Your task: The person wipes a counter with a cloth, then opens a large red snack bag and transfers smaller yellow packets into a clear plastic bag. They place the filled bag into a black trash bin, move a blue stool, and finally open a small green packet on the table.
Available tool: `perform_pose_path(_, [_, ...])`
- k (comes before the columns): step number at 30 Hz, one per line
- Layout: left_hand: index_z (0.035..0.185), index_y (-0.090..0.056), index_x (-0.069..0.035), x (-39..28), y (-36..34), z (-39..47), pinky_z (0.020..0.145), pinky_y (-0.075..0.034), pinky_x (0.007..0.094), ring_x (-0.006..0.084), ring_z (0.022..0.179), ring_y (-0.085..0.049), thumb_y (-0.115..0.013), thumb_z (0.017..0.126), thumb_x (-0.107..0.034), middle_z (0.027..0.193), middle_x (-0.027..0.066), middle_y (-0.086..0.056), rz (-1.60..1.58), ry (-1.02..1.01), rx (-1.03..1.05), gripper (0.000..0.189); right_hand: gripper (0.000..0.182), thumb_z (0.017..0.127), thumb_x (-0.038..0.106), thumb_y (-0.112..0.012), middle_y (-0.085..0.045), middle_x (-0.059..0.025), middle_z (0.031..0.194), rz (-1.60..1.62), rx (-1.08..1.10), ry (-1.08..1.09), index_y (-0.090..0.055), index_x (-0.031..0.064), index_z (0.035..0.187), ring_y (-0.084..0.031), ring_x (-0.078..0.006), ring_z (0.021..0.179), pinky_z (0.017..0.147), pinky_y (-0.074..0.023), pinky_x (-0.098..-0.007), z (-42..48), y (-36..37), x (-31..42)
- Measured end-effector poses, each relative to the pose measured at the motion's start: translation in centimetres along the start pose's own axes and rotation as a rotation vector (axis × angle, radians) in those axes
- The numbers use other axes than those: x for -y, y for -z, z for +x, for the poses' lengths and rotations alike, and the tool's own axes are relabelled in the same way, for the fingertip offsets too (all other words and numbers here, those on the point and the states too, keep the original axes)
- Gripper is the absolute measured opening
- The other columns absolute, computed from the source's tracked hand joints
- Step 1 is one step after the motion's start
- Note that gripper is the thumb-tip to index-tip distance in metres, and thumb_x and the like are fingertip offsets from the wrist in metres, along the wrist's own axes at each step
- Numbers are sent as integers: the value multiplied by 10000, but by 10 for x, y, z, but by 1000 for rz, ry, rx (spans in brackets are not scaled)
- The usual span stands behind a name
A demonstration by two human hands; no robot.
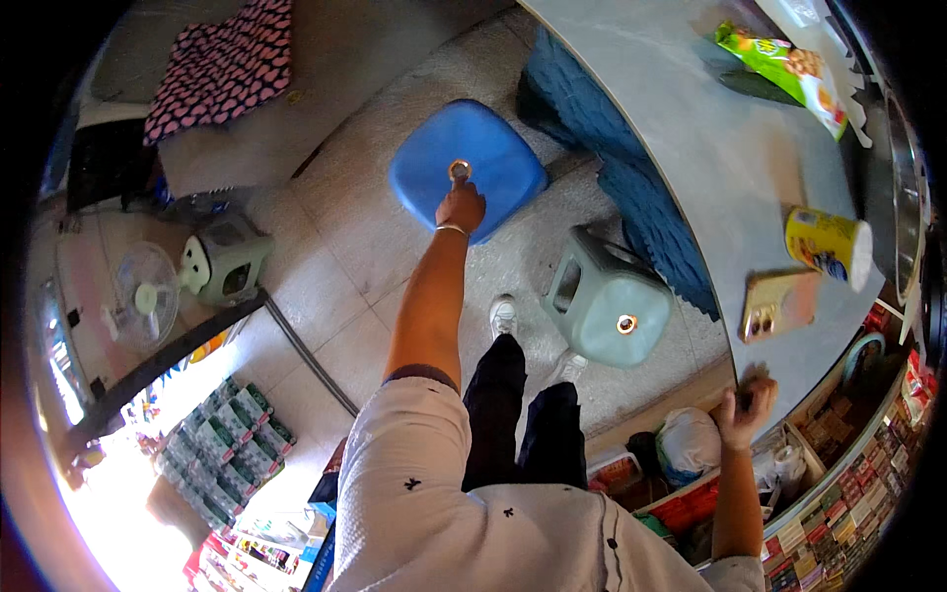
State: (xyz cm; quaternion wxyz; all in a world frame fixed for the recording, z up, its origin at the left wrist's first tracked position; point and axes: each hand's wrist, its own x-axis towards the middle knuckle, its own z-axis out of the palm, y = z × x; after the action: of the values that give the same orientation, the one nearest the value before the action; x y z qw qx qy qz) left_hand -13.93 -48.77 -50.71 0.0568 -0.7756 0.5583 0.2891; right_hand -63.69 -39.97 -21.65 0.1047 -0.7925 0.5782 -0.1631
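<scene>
My left hand (462, 207) reaches out over a blue plastic stool (414, 166), with fingers at the ringed hole in its seat, apparently hooked into it. The stool's legs are hidden under the seat. My right hand (747, 411) is at the corner of a grey tabletop (747, 148), thumb apart from the loosely curled fingers, holding nothing. A pale green plastic stool (632, 311) stands by my feet, between me and the table. On the tabletop near my right hand lie a phone (780, 305) and a yellow canister (825, 244).
A green snack bag (784, 70) lies farther along the table, and blue cloth (629, 170) hangs beneath its edge. At left are a fan (146, 296), a grey-green stool (233, 259) and stacked bottle packs (229, 436). Packed shelves (821, 518) line the lower right.
</scene>
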Motion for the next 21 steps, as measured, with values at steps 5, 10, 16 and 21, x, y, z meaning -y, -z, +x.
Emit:
perform_pose_path(5, [1072,-601,16,49,-56,86,914,-420,438,371,1057,-538,-434,876,-411,1071,241,-590,292,-212,242,499,390,731,306,-702,-432,-133,756,-67,46,-18,-436,27,792,-412,-305,697,607,-338,-385,14,-8,-2])
perform_pose_path(10, [1129,-570,-31,30,-21,49,926,-410,464,365,1079,-530,-436,868,-426,1124,203,-574,371,-187,305,492,339,636,119,-764,-475,-112,739,-93,-33,-20,-459,51,767,-439,-294,681,587,-355,-378,20,-5,10])
perform_pose_path(16, [926,-642,9,24,5,-86,788,-483,459,358,955,-567,-436,874,-495,1020,208,-589,261,-314,136,547,327,557,64,-764,-538,-127,784,-59,-123,-46,-480,51,720,-510,-311,702,603,-403,-389,12,0,2])
perform_pose_path(21, [657,-571,-38,-30,106,-235,586,-461,466,360,677,-590,-570,809,-454,771,174,-591,145,-359,-13,443,273,620,155,-731,-526,-90,792,16,-85,-31,-562,85,822,-535,-297,745,649,-430,-408,3,7,-6])
